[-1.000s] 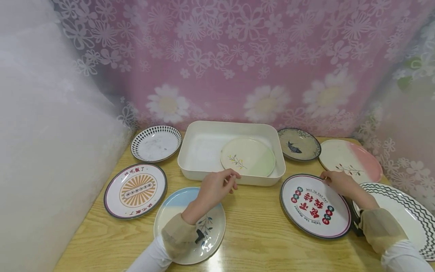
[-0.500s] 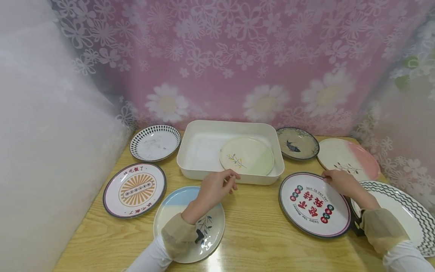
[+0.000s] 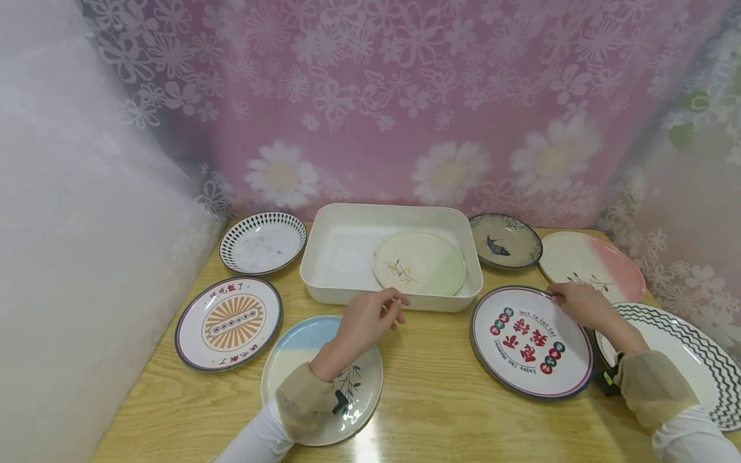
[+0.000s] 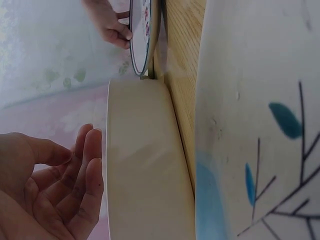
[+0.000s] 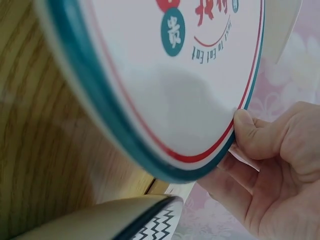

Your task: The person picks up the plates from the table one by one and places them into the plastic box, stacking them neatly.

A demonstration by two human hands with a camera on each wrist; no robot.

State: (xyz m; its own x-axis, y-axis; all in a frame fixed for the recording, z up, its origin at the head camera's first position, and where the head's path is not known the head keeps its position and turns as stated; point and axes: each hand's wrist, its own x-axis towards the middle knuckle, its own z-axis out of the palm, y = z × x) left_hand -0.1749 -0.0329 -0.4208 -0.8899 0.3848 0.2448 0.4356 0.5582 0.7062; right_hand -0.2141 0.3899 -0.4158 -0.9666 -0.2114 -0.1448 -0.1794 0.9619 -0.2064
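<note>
Two hands in view. Right hand (image 3: 579, 307) pinches the far-right rim of the red-text plate (image 3: 529, 341), thumb on top, fingers under the edge; right wrist view shows that rim tilted up off the table (image 3: 428, 399). The plate sits near-right, just right of the tub (image 3: 330, 254), with the zigzag plate (image 3: 689, 360) beside it on the right and the pink plate (image 3: 602, 270) just beyond it. Left hand (image 3: 365, 321) hovers empty, fingers loosely curled, just near of the tub's front wall and above the far edge of the blue plate (image 3: 301, 360); left wrist view shows the fingers close to the tub wall, contact cannot be told. Inside the tub, a green plate (image 3: 422, 263) lies flat against its right side. Fish plate (image 3: 503, 241) sits far, right of the tub. Diamond-rim plate (image 3: 263, 243) sits far-left, sunburst plate (image 3: 228, 321) near of it on the left. Floral pink curtain (image 3: 405, 96) hangs behind the table.
</note>
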